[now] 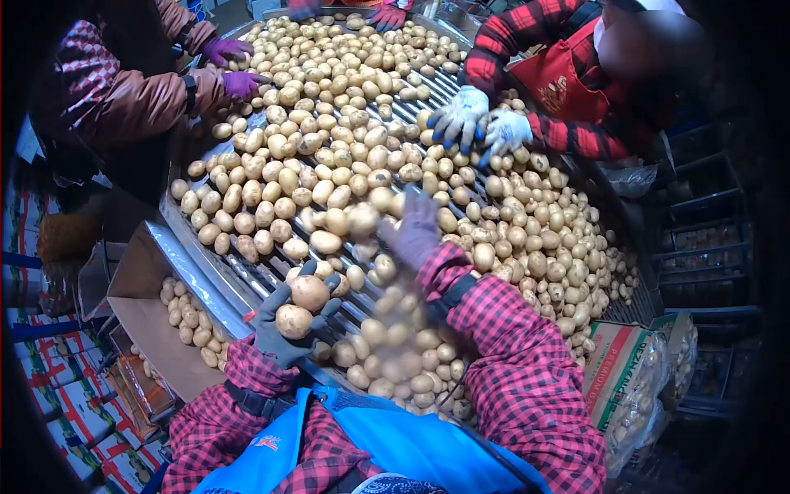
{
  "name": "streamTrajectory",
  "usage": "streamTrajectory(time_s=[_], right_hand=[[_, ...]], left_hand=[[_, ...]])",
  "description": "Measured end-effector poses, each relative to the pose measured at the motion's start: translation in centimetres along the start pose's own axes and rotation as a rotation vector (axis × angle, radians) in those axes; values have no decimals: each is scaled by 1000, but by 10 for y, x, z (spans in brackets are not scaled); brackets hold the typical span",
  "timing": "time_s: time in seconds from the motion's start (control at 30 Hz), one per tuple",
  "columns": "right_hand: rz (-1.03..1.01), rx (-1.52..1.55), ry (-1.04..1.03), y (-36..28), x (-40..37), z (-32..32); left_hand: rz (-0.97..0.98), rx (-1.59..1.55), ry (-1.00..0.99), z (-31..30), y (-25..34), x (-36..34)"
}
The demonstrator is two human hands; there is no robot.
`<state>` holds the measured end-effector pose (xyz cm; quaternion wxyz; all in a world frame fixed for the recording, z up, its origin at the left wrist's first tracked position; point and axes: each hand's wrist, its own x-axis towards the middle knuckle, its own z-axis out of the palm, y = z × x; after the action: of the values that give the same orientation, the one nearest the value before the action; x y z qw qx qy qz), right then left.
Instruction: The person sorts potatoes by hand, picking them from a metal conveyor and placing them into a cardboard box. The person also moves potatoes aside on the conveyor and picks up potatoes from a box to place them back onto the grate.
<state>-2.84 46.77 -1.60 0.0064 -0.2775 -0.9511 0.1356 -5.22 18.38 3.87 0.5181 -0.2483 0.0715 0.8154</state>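
Note:
Many potatoes (271, 169) lie spread over a metal roller table (226, 276). My left hand (298, 317), in a dark grey glove, is turned palm up at the near edge, its fingers curled round two large potatoes (301, 306). Farther up and to the right, my right hand (415, 226), in a purplish-grey glove, reaches over the potatoes with its fingers apart. Blurred potatoes (362, 219) lie just left of its fingertips. Its palm side is hidden. More potatoes (395, 362) are heaped between my forearms.
Co-workers' gloved hands touch the potatoes: purple gloves (239, 70) upper left, white-and-blue gloves (485, 123) upper right, reddish gloves (387, 16) at the far end. A cardboard box (152, 313) with potatoes stands left. Filled bags (629, 387) stand right; printed cartons (74, 395) lie lower left.

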Motion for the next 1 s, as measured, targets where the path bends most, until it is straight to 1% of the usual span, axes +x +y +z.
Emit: streamTrajectory(time_s=[0.03, 0.07, 0.13, 0.17, 0.2, 0.23, 0.27, 0.3, 0.33, 0.37, 0.43, 0.47, 0.5, 0.57, 0.63, 0.67, 0.7, 0.73, 0.77, 0.8, 0.83, 0.87, 0.9, 0.93, 0.97, 1.0], right_hand=[[-104, 54, -29, -7, -9, 21], [-140, 138, -109, -33, -24, -7], [-176, 325, -133, -50, -46, -3], [-278, 200, -294, -50, -48, -10], [-378, 148, -262, -52, -56, -12], [-479, 96, -232, -55, -63, -13], [-484, 98, -239, -61, -62, -13], [-621, 67, -184, -70, -58, -12], [-761, 33, -123, -80, -50, -10], [-755, 110, -68, -85, -32, 9], [-868, 108, 53, -100, 15, 15], [-784, 184, 112, -114, 37, 23], [-695, 259, 167, -124, 59, 29], [-498, 338, 117, -124, 117, 29], [-537, 283, 334, -103, 165, 8], [-525, 289, 405, -88, 189, -7], [-418, 188, 399, -71, 211, -19], [-398, 5, 416, -50, 238, -20], [-280, -32, 222, -27, 255, -26], [-29, -101, -75, -7, 267, -23], [-1, -97, -81, 19, 283, -7], [29, -91, -81, 33, 295, 5], [51, -85, -85, 35, 291, -1], [66, -84, -31, 28, 274, -13], [107, -76, 37, 34, 276, -6], [85, -87, 33, 42, 277, -4]], left_hand=[[-2, 1, 0, 1, -2, -1], [-14, -12, -3, 1, -3, -3], [-19, -18, -12, 1, 1, -5], [-26, -17, -153, -4, 4, -9], [-29, -19, -297, -9, 7, -13], [-24, -23, -294, -14, 10, -17], [92, 128, -186, -19, 14, -23], [207, 277, -78, -23, 18, -28], [167, 149, 9, -27, 24, -31], [174, 144, 6, -30, 26, -33], [279, 241, 116, -30, 29, -38], [262, 93, 138, -15, 25, -41], [265, 84, 138, -19, 26, -40], [166, -72, 21, -31, 34, -42], [189, 18, -47, -27, 32, -42], [318, 312, 0, -33, 30, -45], [399, 449, 29, -36, 29, -47], [479, 585, 71, -40, 29, -49], [398, 494, 124, -40, 30, -52], [320, 401, 176, -41, 32, -55], [356, 383, 196, -41, 31, -55], [305, 184, 55, -40, 30, -51], [245, -16, -91, -38, 30, -50], [184, -143, -153, -43, 31, -46], [199, -110, -66, -43, 30, -46], [182, -90, -97, -45, 30, -42]])
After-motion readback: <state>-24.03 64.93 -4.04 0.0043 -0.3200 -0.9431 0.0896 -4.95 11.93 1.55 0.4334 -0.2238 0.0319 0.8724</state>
